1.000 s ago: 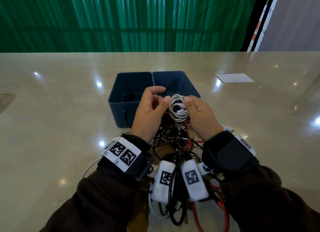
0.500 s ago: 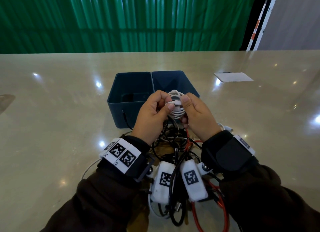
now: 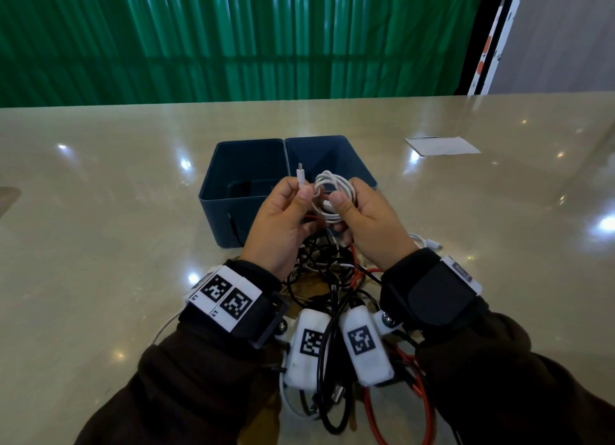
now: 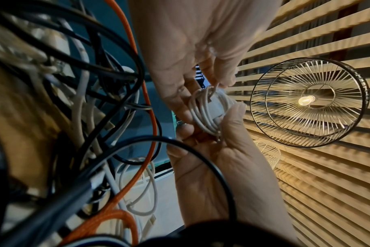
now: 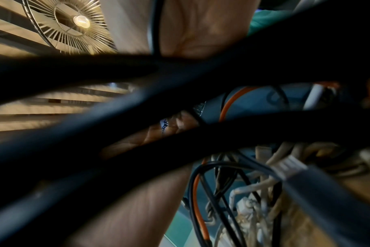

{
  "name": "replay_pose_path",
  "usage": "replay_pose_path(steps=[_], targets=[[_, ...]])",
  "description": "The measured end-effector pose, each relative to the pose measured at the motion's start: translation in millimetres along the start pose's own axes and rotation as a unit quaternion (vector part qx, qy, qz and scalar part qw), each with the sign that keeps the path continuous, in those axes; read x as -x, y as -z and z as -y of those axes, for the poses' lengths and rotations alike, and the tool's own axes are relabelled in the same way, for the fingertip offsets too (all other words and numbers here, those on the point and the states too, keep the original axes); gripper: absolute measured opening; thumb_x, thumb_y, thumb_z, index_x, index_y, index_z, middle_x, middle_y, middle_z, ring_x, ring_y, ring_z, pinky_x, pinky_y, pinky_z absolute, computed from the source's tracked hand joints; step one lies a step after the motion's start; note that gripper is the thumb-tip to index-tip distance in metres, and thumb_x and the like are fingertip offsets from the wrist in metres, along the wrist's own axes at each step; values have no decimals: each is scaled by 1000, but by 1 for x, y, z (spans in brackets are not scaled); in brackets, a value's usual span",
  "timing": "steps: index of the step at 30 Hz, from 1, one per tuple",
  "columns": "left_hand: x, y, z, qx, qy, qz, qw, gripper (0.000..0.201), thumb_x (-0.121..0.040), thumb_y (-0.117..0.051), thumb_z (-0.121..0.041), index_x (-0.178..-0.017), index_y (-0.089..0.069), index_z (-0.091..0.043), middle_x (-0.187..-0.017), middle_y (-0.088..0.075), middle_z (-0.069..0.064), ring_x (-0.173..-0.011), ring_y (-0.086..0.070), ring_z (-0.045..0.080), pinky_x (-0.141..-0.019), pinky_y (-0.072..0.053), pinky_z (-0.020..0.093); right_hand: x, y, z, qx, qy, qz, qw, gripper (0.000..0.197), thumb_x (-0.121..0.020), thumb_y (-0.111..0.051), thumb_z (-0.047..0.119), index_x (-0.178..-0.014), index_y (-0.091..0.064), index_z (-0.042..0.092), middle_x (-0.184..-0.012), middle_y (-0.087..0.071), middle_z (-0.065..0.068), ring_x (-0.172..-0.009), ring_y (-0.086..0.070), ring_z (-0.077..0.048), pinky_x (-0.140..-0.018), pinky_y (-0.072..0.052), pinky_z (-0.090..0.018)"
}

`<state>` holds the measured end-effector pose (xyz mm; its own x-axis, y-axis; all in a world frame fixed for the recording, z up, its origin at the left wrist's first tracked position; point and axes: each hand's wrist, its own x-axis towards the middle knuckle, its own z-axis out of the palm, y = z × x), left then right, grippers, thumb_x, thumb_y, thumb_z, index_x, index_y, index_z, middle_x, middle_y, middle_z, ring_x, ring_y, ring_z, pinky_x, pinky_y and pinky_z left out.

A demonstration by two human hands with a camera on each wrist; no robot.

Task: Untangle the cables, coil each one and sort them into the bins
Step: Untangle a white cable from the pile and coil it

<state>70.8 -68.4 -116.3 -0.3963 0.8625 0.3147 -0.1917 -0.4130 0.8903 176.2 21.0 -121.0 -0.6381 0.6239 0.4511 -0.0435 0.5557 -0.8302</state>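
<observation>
Left hand [image 3: 283, 221] pinching the plug end and right hand [image 3: 369, 225] gripping the coiled white cable [image 3: 332, 191] before two blue bins [image 3: 233, 218], the left bin holding a dark object [image 3: 240, 189].

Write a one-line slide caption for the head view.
Right hand holds a coiled white cable while left hand pinches its free plug end above two blue bins.

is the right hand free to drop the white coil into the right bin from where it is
Probably yes: the right hand holds the white coil just before the right bin, nothing between, but the left hand pinches its loose end.
</observation>
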Motion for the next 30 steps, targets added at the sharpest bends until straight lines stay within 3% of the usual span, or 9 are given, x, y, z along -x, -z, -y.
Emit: replay_pose_path(steps=[2, 6, 9, 12, 16, 20, 22, 25, 30], targets=[[0, 0, -1, 21, 17, -21, 999, 16, -99, -39, -14, -95, -52, -7, -92, -66, 7, -83, -64, 18, -73, -56, 34, 1, 0, 2, -44, -11, 38, 998, 12, -95, -51, 30, -88, -47, 21, -75, -50, 4, -58, -47, -1, -51, -39, -15], [-1, 0, -2, 49, 26, -58, 997, 18, -101, -36, -11, -98, -51, -3, -85, -69, 7, -76, -67, 14, -72, -57, 31, 1, -1, 1, 6, -6, 74, 997, 18, -84, -53, 40, -88, -45, 24, -75, -49, 8, -58, -45, -2, -58, -37, -25], [-1, -1, -2, 47, 21, -58, 997, 17, -100, -37, -10, -102, -51, -1, -93, -68, 10, -83, -67, 16, -78, -56, 30, 0, -2, 1, -24, -23, 26, 999, 14, -85, -56, 36, -85, -47, 25, -73, -50, 5, -64, -46, -10, -57, -38, -28], [-1, -2, -1, 27, 9, -47, 998, 14, -97, -41, -6, -100, -52, 3, -98, -67, 13, -89, -65, 20, -82, -55, 31, 0, 0, 3, -50, -41, -28, 997, 10, -90, -58, 18, -84, -52, 14, -69, -49, 0, -57, -46, -8, -51, -38, -21], [-1, -3, 1, -33, -23, -25, 999, 22, -92, -49, 0, -104, -50, 19, -98, -70, 7, -86, -66, 15, -74, -54, 23, -1, 3, 2, -59, -61, -92, 992, 28, -75, -59, 18, -84, -48, -6, -68, -43, -12, -53, -38, -15, -49, -33, -29], [1, -5, 1, -9, -15, 17, 1000, 10, -89, -50, -1, -95, -53, 7, -84, -72, 0, -71, -65, 8, -65, -52, 19, 0, 6, 1, -39, -65, -106, 991, 14, -80, -62, 0, -83, -51, -8, -69, -45, -12, -58, -40, -19, -55, -35, -31], [1, -4, 1, 5, -2, 26, 1000, 14, -83, -54, -11, -91, -53, 1, -85, -72, 1, -74, -65, 11, -68, -54, 23, 0, 6, 2, -25, -61, -94, 993, 10, -80, -59, -6, -84, -51, -11, -71, -48, -13, -62, -42, -18, -58, -37, -31], [1, -4, 2, 35, 18, 38, 999, 17, -79, -52, -15, -89, -56, -1, -82, -72, 1, -76, -66, 12, -71, -55, 24, 0, 6, 5, -23, -49, -61, 997, 2, -80, -52, -10, -78, -51, -10, -70, -45, -13, -61, -41, -15, -59, -36, -30], [1, -1, 0, 87, 49, 33, 994, 18, -83, -48, -16, -89, -54, -1, -78, -67, 4, -73, -61, 13, -71, -55, 25, 1, 5, 10, -57, -17, -29, 998, 21, -87, -49, -8, -80, -50, 11, -71, -50, 2, -60, -47, -2, -58, -40, -16]])
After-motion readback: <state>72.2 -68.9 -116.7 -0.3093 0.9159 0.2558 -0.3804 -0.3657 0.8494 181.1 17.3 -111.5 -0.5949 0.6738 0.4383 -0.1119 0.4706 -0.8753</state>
